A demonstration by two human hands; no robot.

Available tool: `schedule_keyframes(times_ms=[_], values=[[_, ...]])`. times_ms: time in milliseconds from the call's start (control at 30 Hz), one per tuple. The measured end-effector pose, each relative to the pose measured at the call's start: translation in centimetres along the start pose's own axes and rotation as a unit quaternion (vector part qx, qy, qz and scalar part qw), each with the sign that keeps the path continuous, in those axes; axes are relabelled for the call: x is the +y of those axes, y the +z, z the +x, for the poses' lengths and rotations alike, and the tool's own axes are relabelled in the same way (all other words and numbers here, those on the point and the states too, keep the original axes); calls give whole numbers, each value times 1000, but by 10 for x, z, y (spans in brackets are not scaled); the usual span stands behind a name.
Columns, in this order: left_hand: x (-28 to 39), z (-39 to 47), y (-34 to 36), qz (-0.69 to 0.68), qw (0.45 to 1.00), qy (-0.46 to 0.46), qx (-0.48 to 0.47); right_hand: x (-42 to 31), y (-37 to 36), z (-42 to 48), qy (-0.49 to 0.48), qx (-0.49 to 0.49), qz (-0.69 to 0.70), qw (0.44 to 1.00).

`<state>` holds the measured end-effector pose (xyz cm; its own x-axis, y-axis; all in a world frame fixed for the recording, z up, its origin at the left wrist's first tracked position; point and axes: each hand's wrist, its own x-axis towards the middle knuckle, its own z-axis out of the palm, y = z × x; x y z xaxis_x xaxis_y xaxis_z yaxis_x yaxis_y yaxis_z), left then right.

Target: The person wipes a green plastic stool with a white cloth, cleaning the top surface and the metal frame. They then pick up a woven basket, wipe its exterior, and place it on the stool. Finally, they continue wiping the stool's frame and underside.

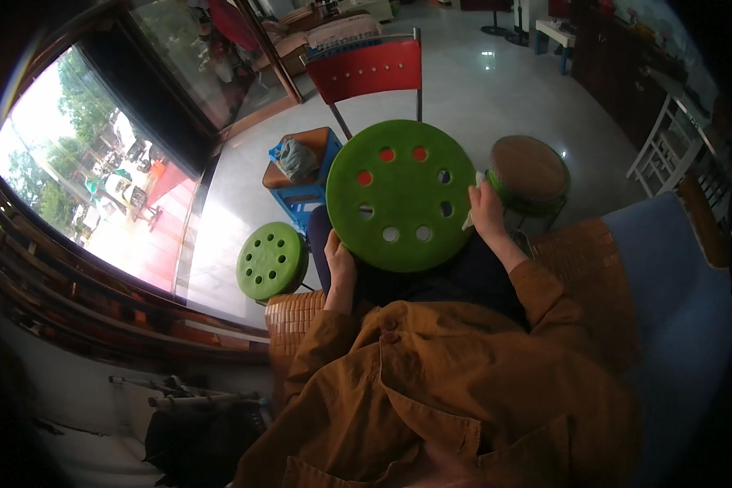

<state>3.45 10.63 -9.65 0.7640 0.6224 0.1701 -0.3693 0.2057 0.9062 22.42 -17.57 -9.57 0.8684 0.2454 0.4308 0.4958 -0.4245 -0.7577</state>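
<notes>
In front of my lap is a round green plastic stool seat with a ring of several holes, its top facing me. My left hand grips its lower left edge. At the right edge my right hand holds on too, with a crumpled white cloth or tissue pinched between the fingers and the rim. Red shows through some of the holes. Whatever legs the seat has are hidden behind it.
A red-backed metal chair stands beyond the seat. At left are another green stool and a blue crate bearing a brown cushion and a plastic bag. A brown-topped stool stands right, near the woven bench mat.
</notes>
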Motion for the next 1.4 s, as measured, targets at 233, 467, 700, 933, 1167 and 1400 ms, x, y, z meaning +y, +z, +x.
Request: schedule_keyframes(times_ms=[233, 467, 700, 933, 1167, 1400], values=[[-3, 2, 0, 6, 1000, 0, -5, -33, 17, 92, -139, 93, -86, 982], [-4, 4, -2, 38, 999, 6, -5, -34, 21, 109, -66, 46, -123, 989], [-14, 8, -12, 0, 1000, 11, -23, -17, -10, 17, 6, -16, -66, 998], [-3, 2, -3, 21, 1000, 7, 1, -14, -5, -12, -72, 26, -46, 996], [-6, 3, -5, 8, 1000, -4, 10, -43, 13, 31, -189, 88, -185, 960], [-8, 4, -3, 7, 1000, 4, -3, -121, 44, -27, -372, -54, -86, 923]])
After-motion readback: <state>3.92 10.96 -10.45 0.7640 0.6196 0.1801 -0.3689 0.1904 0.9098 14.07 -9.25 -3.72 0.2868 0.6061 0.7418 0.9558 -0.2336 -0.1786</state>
